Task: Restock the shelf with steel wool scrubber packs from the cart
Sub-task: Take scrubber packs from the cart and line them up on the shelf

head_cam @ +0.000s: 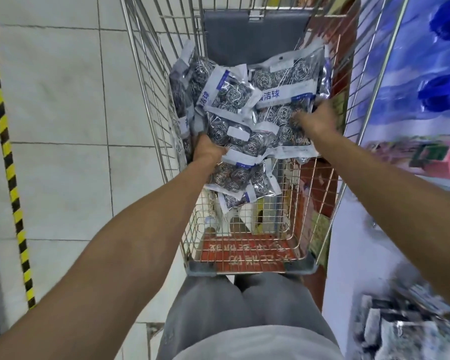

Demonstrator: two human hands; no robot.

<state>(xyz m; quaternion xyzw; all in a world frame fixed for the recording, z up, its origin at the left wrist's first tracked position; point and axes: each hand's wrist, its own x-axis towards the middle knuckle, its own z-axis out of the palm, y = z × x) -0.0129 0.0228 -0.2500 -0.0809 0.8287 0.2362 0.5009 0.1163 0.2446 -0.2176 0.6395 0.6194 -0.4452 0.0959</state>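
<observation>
From the head camera I looked straight down into a wire shopping cart standing on a pale tiled floor. A heap of steel wool scrubber packs lay in the far half of the cart's basket, clear bags with white and blue labels, piled loosely over one another and leaning against the left wall and the grey panel at the far end. The near half of the basket showed bare wire, with a red mat visible through it below.

Both bare arms reached into the cart. The left hand gripped the near left edge of the pile, fingers curled round the packs there. The right hand rested on the right side of the pile; it was blurred, and its fingers seemed to curl over a large pack, though I could not be sure of the grip.

To the right stood a shelf with blue items, and further packs of scrubbers lay blurred at the lower right. A yellow and black striped line ran along the floor on the left. Grey trousers showed at the bottom.
</observation>
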